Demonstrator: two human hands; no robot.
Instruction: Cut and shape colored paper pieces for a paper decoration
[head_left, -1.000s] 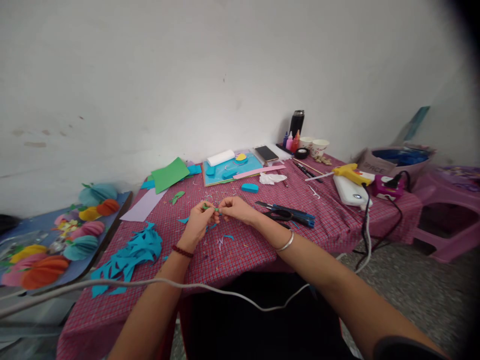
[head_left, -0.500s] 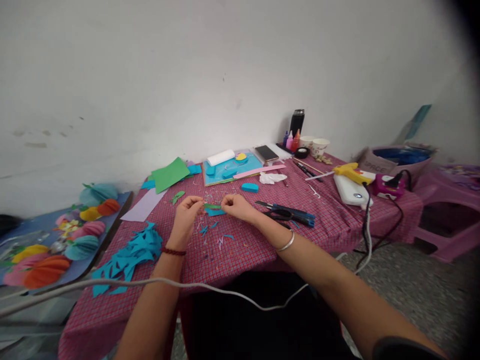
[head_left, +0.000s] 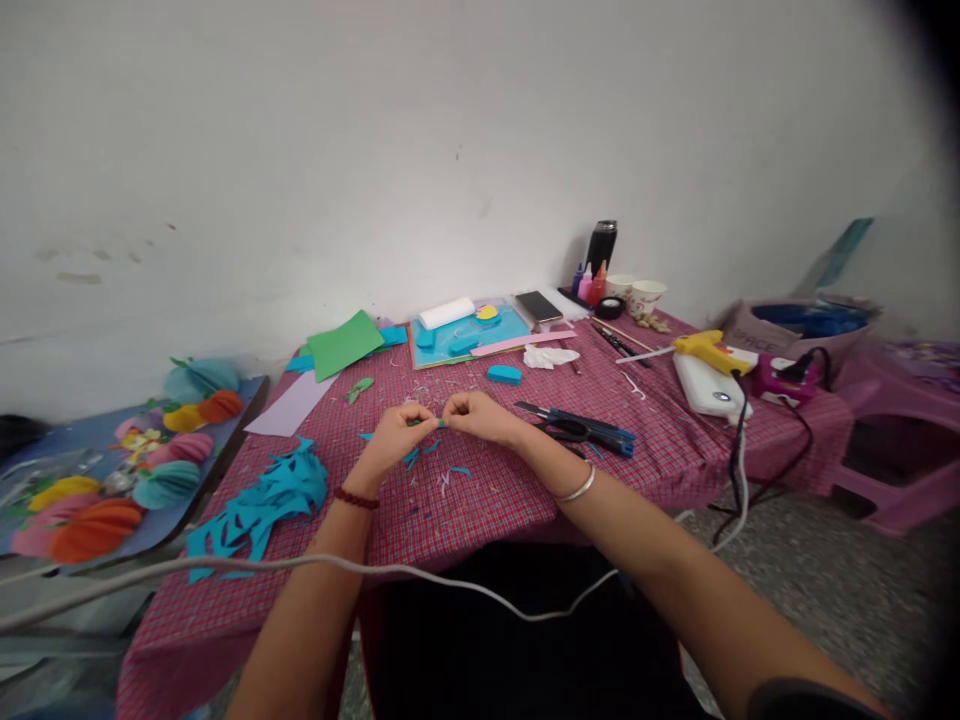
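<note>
A small strip of green paper (head_left: 441, 423) shows between my fingertips above the table, mostly covered by them. My left hand (head_left: 401, 432) pinches one end, its wrist ringed by a dark red bead bracelet. At the other end, my right hand (head_left: 481, 415) is closed in a pinch, a silver bangle on that wrist. The fingertips of both hands almost touch. Blue paper scraps (head_left: 430, 447) lie on the cloth under and in front of my hands. A small green paper leaf piece (head_left: 360, 388) rests beyond my left hand.
Scissors (head_left: 568, 429) and a blue cutter (head_left: 600, 427) lie right of my right hand. Cut blue paper (head_left: 270, 500) is heaped at left. Green sheet (head_left: 345, 346), phone (head_left: 538, 306) and flask (head_left: 601, 243) are farther back. A yellow glue gun (head_left: 705, 347) sits at right; a white cable (head_left: 420, 577) crosses in front.
My left hand has moved right, closing the gap to my right hand. The green strip, seen longer before, is now mostly hidden by fingers. The view has shifted slightly.
</note>
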